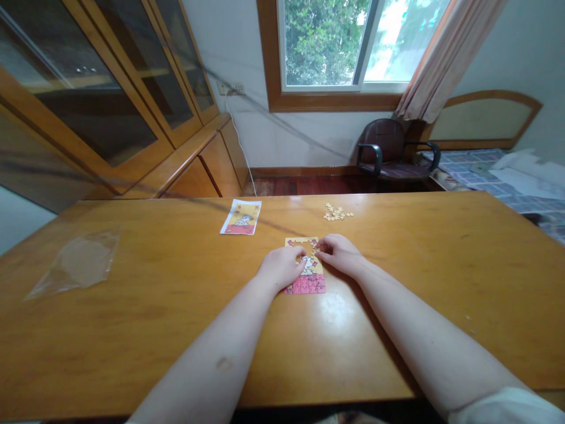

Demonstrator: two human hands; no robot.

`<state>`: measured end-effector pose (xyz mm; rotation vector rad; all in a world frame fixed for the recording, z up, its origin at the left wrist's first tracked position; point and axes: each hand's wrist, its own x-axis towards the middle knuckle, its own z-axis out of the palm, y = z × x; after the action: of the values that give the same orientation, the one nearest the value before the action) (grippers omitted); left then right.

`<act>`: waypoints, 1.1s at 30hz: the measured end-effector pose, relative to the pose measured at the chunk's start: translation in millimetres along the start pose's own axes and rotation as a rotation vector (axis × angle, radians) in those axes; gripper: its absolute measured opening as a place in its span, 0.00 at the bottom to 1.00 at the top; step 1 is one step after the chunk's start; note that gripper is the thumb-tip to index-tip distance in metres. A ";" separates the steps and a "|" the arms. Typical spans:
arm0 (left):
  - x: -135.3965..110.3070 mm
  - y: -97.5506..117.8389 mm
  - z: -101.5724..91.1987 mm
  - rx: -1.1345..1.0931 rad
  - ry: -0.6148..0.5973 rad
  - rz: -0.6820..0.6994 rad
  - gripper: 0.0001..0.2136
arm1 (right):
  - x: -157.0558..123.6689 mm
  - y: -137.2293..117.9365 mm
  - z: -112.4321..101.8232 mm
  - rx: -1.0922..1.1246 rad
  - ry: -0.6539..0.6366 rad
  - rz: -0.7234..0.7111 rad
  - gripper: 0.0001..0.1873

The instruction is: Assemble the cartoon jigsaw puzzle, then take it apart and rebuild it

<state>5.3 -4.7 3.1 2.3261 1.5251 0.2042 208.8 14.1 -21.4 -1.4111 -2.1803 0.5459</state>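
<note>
We are working over a partly assembled jigsaw puzzle [305, 282] lying flat near the middle of the wooden table [176, 335], its pink lower band filled in and its yellow upper part showing a white figure. Our left hand [281, 268] is resting across the puzzle's upper middle with its fingers curled down onto the pieces, and we cannot tell whether they are gripping anything. Our right hand [339, 254] is reaching in from the right, its fingertips [318, 247] drawn close together at the puzzle's top edge, just beside the left hand; whether they are pinching a piece is too small to tell. Toward the table's far edge, loose puzzle pieces [338, 213] are lying in a small cluster, and a picture card [241, 217] with a matching design is lying to their left. A clear plastic bag [75, 263] is lying flat near the table's left edge. Beyond the far edge, a glass-fronted wooden cabinet [110, 106] is standing at the left, and a dark office chair [388, 150] is standing beneath a window [324, 47].
</note>
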 end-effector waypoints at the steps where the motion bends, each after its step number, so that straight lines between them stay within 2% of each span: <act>1: -0.1 0.0 -0.6 -0.001 -0.005 -0.003 0.13 | -0.1 -0.2 -0.1 0.000 0.003 -0.003 0.03; 13: 0.5 -2.2 -1.3 -0.042 0.028 -0.018 0.12 | -0.7 -0.2 0.0 0.008 0.012 -0.021 0.03; 33: 3.0 -4.9 -0.7 -0.056 0.008 -0.055 0.11 | -0.6 0.6 2.1 0.008 0.032 -0.030 0.02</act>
<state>2.1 -0.1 1.7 2.2399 1.5642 0.2396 208.3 13.7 -23.6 -1.3719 -2.1679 0.5174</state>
